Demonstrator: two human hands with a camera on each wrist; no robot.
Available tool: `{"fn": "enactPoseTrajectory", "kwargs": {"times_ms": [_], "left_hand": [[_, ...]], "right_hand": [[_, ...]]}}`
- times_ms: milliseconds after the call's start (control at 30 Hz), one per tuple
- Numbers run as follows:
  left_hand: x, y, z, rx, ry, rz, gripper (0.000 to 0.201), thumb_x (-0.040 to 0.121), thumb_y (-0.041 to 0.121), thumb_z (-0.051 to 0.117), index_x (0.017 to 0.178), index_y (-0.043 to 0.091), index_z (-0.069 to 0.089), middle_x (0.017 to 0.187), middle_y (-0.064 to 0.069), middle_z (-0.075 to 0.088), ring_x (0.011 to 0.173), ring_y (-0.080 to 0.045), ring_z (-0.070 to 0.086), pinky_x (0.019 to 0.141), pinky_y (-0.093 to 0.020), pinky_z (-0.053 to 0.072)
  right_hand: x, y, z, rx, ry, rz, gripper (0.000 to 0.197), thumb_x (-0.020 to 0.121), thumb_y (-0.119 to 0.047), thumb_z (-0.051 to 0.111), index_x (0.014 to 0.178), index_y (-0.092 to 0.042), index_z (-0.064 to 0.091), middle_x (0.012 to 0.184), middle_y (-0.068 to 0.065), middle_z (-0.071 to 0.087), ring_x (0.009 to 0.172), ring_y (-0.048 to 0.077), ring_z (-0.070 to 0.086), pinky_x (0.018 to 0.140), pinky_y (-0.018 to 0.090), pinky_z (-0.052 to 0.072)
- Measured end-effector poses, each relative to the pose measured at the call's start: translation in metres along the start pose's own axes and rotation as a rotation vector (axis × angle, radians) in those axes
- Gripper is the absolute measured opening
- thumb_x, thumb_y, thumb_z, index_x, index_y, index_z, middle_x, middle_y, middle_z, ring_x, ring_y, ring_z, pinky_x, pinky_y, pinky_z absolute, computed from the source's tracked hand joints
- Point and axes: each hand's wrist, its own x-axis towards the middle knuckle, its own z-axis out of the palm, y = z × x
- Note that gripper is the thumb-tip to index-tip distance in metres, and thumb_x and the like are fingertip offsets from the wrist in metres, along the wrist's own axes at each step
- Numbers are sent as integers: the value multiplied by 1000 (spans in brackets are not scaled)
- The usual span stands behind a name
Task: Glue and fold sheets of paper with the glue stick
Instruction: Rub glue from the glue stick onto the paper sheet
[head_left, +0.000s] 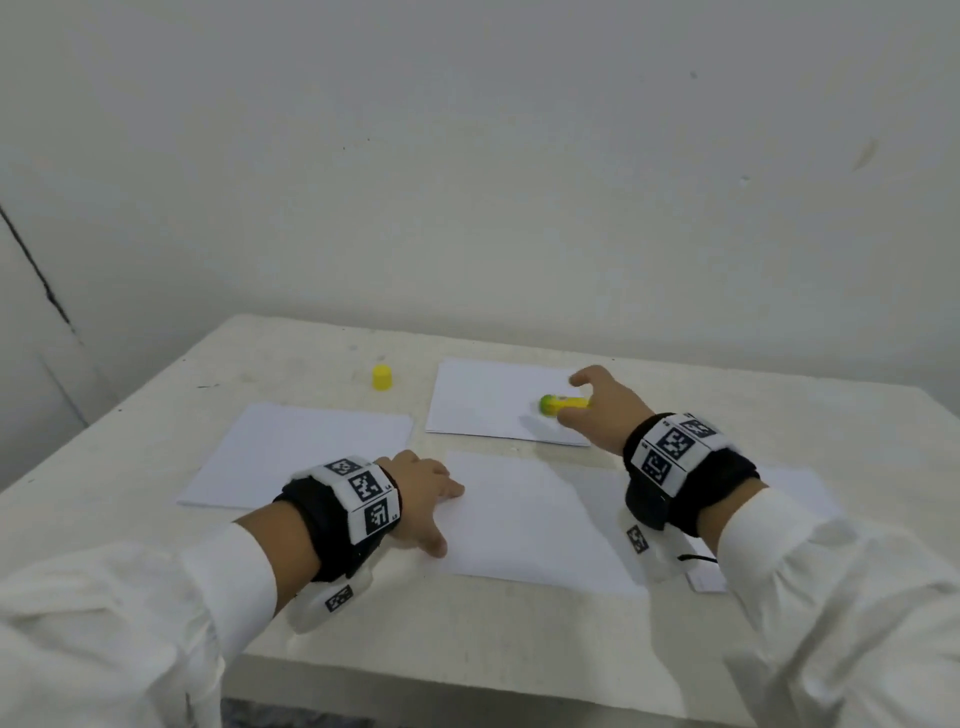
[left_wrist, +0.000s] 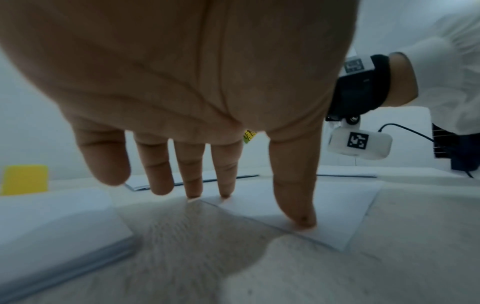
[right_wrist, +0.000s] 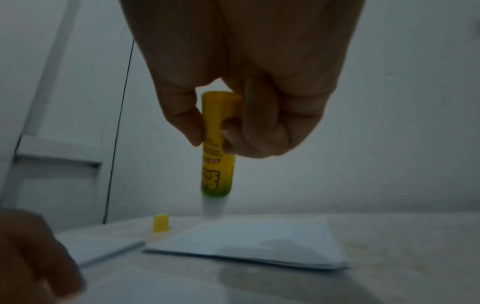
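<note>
Pale table, white wall; left hand flat on sheet; right hand grip pinches glue stick.

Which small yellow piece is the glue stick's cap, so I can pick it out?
On the pale table, look at the far side, just left of the far sheet of paper. The cap stands there alone on bare tabletop: short, plain yellow, unheld, unlike the longer glue stick in the right hand.
</note>
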Motion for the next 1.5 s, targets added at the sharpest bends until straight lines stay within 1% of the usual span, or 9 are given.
{"fn": "enactPoseTrajectory", "kwargs": {"times_ms": [67,167,500,667,933,1033,1100,1300,1500], "left_hand": [[-1,-1,1,22,14,11,80,82,57,59,149,35,21,156,8,20,138,-24,22,109,-40,25],[-1,-4,1,33,18,26,80,83,58,58,150,33,21,156,7,23,138,-25,23,109,-41,24],[5,-9,6,48,41,36,83,80,62,58,149,33,23,151,2,30,136,-26,27,107,-45,26],[9,-9,1,103,52,59,79,73,65,63,136,25,40,133,-2,43,123,-27,38,98,-44,35],[15,-12,-4,90,22,57,100,69,72,63,148,23,25,152,1,23,137,-26,24,110,-42,25],[15,-19,-3,-13,-21,0,115,49,80,67,145,36,21,155,3,19,138,-28,26,112,-48,27],[13,-21,-3,-29,-22,-17,116,53,78,68,147,39,14,158,-1,12,140,-31,23,113,-49,24],[8,-26,-8,-21,-71,-33,132,48,76,74,149,38,-2,159,-4,6,142,-34,17,113,-53,23],[5,-24,-9,-21,-63,-26,124,47,72,78,146,37,12,152,-7,19,138,-34,25,111,-51,28]], "right_hand": [[-1,-20,12,61,-12,-49,15,82,-22,65,86,-14,54,77,1,48,64,16,45,55,25,34],[2,-43,41,3,-17,-101,32,84,-25,62,64,-15,39,65,-1,41,57,13,39,51,25,29],[7,-57,79,-231,-30,-94,22,89,-32,55,90,-12,45,87,4,49,81,21,48,67,29,37],[-1,-17,45,-285,47,33,25,89,-31,55,75,-16,41,73,-2,41,78,21,46,55,26,31],[-21,35,-1,-302,172,225,29,88,-27,56,68,-16,38,69,0,42,70,20,45,52,27,28],[-28,27,1,-164,285,144,17,82,-20,58,75,-12,45,70,2,49,71,23,49,56,28,33],[-34,8,9,-56,326,51,15,80,-19,59,77,-12,47,72,3,52,69,22,49,56,28,35],[-32,-57,62,-191,-57,-145,31,85,-31,60,65,-15,43,66,-1,44,60,14,41,53,27,31],[-22,-70,89,-262,-67,-151,31,87,-34,57,67,-19,38,71,-4,43,75,18,47,52,22,30]]}}
